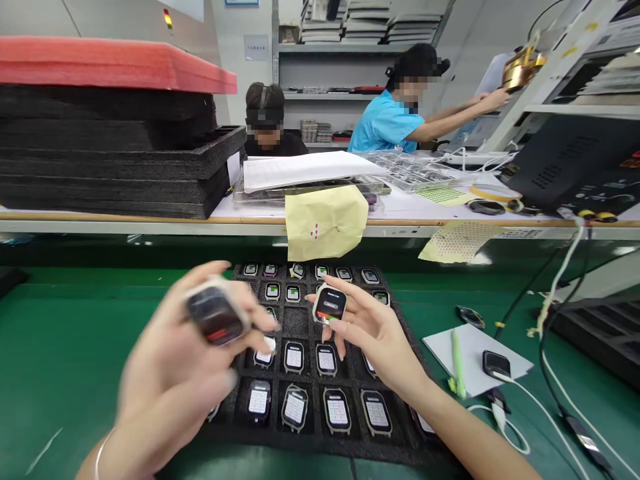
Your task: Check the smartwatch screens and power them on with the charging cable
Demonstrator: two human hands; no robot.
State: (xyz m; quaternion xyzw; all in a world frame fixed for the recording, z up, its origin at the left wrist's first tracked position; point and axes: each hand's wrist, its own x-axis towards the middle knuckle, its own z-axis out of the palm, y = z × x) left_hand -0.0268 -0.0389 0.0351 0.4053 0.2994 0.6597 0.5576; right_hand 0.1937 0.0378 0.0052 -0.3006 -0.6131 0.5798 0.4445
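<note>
My left hand [180, 360], blurred by motion, grips a smartwatch case [216, 313] without a strap, its dark screen facing me with a red patch low on it. In my right hand [373, 327], thumb and fingers close on a second smartwatch case [330, 304], whose lit screen shows text and a red mark. Both hands are above a black foam tray [296, 321] with rows of square pockets. Several lit watch cases [337, 409] lie in those pockets, many showing a white grid. Part of the tray's left side is hidden by my left hand.
Right of the tray, a green pen [457, 363] and a cabled watch [496, 364] lie on white paper [480, 340]. Stacked black foam trays [105, 153] stand on the shelf at left, under a red foam sheet [115, 63]. Two people [387, 123] are behind the shelf.
</note>
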